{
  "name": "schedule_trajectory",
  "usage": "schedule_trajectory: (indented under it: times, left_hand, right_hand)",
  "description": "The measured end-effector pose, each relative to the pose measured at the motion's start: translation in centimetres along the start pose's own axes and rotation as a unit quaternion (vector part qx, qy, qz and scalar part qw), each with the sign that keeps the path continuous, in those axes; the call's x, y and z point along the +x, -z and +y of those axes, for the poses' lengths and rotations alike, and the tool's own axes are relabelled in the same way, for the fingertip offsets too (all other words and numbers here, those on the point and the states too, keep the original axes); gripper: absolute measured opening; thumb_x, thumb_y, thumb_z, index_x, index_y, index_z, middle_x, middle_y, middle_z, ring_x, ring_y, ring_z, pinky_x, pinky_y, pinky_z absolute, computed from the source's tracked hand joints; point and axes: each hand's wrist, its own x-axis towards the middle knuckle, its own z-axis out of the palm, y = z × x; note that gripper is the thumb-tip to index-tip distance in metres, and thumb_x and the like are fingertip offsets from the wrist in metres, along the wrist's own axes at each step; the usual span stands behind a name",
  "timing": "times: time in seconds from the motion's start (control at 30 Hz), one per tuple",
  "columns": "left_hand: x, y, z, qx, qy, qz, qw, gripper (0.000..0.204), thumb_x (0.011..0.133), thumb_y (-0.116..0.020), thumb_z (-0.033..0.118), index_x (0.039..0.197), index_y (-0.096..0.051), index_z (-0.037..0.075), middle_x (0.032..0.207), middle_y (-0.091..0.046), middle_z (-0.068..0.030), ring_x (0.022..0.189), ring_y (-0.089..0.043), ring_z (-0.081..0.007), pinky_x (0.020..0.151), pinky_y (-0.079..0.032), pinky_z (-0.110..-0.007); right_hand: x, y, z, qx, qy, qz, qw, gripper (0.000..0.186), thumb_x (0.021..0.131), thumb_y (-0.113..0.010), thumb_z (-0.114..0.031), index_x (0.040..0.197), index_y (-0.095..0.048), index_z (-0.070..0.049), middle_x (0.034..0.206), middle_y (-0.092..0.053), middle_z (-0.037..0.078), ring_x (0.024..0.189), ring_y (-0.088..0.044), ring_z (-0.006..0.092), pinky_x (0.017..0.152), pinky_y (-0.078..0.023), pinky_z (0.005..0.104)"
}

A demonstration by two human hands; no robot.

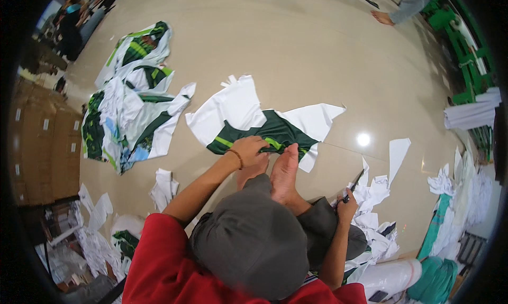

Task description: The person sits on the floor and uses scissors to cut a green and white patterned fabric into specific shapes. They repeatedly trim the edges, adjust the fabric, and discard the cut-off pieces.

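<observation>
A dark green fabric piece with lime stripes lies on the floor in front of my bare feet. White fabric spreads from its far side and right end. My left hand, with a beaded bracelet at the wrist, is closed on the near edge of the green piece; its fingertips are partly hidden. Off to the right, beside my knee, my right hand is wrapped round the handles of a pair of dark scissors. The blades point up and away, over white scraps and apart from the green piece.
A heap of green and white printed fabric lies at the left. White offcuts pile up on the right. Cardboard boxes stand at far left, a green metal frame at far right. Another person's foot shows at the top right.
</observation>
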Motion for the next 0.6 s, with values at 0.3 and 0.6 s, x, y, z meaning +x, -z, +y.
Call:
schedule_trajectory:
  times: [0.3,0.6]
  left_hand:
    - [4.3,-3.7,1.9,-0.115,-0.051,0.144,0.982,0.017,0.092,-0.069,0.018,0.105,-0.072,0.008,0.098,-0.068,-0.0096,0.092,-0.065,-0.0314,0.08,-0.053,-0.041]
    - [3.7,-3.6,3.8,-0.138,-0.126,0.136,0.973,0.03,0.088,-0.073,0.02,0.114,-0.07,0.005,0.114,-0.068,-0.0157,0.102,-0.064,-0.0347,0.09,-0.052,-0.044]
  right_hand:
    - [-0.7,-1.1,-9.7,-0.123,0.075,0.003,0.99,0.04,0.085,-0.079,-0.022,0.119,-0.07,-0.004,0.074,-0.068,0.016,0.07,-0.069,0.0293,0.068,-0.054,0.0434]
    - [5.8,-11.5,-14.4,0.212,-0.002,-0.228,0.95,0.026,0.094,-0.075,-0.028,0.099,-0.066,-0.005,0.089,-0.067,0.006,0.081,-0.064,0.0152,0.067,-0.051,0.0349]
